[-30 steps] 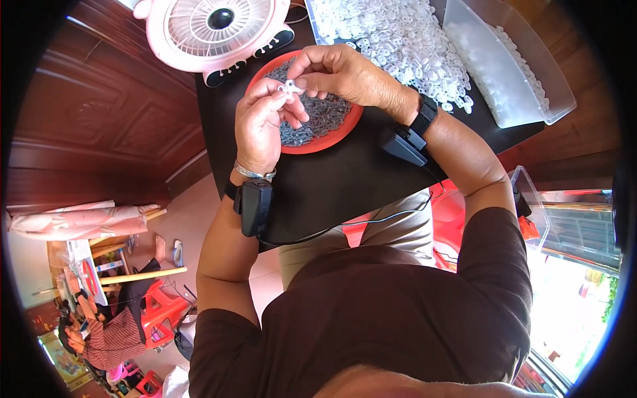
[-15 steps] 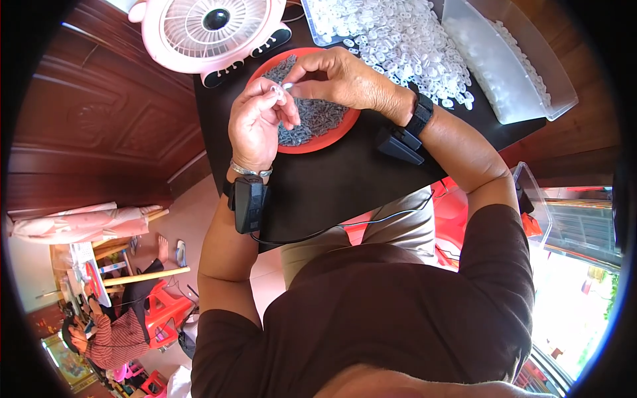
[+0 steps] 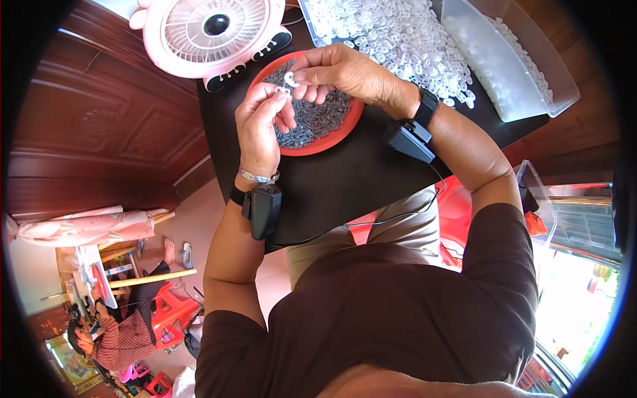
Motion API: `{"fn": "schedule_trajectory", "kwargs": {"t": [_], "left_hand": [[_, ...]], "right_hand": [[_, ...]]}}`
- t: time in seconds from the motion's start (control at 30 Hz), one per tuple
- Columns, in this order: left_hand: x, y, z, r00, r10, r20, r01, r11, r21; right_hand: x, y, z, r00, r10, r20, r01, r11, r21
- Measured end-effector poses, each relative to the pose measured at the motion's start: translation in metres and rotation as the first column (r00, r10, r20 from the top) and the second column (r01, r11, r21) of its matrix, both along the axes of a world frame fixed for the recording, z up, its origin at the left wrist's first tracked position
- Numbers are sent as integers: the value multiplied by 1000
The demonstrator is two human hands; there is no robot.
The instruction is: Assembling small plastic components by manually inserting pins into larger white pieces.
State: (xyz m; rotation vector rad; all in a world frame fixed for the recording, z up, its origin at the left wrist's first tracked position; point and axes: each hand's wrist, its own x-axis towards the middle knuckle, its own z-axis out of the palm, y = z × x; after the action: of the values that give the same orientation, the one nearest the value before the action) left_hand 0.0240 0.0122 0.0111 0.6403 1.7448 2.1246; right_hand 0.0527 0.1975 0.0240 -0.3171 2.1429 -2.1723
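My left hand (image 3: 260, 129) is closed in a pinch, holding a small white plastic piece (image 3: 283, 90) at its thumb and fingertips. My right hand (image 3: 355, 74) pinches another small white plastic piece, curved like a C (image 3: 290, 79), just above the first. The two pieces are very close; whether they touch I cannot tell. Both hands are over a red round basin (image 3: 324, 144) on the black table. In it lie many small grey plug-like parts (image 3: 315, 123). Beyond my right hand spreads a heap of white oval plastic pieces with holes (image 3: 388, 40).
A pink fan (image 3: 215, 40) stands at the far left of the black table (image 3: 332, 186). A translucent bin (image 3: 504, 73) with white pieces lies at the far right. A cable runs from my wrist devices near the table's front edge. Another person (image 3: 123, 338) sits at lower left.
My right hand has turned slightly, so its curved white piece shows more above the left hand's fingertips. Its fingers have curled in below. The whole view has shifted a little.
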Motion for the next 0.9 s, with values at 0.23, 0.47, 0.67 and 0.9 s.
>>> {"fn": "schedule_trajectory", "kwargs": {"t": [0.23, 0.47, 0.67, 0.9], "left_hand": [[0, -1, 0, 998, 6, -63, -7, 1000, -13], [3, 0, -1, 998, 1, -65, -2, 1000, -17], [2, 0, -1, 998, 6, -58, -7, 1000, -14], [2, 2, 0, 999, 33, -23, -34, 998, -45]], "right_hand": [[-2, 3, -4, 997, 10, 80, 0, 992, -124], [-2, 1, -4, 997, -5, 81, 17, 989, -147], [-4, 4, -6, 994, 7, 113, 15, 981, -195], [-3, 2, -4, 997, -27, 68, 35, 991, -126]]}}
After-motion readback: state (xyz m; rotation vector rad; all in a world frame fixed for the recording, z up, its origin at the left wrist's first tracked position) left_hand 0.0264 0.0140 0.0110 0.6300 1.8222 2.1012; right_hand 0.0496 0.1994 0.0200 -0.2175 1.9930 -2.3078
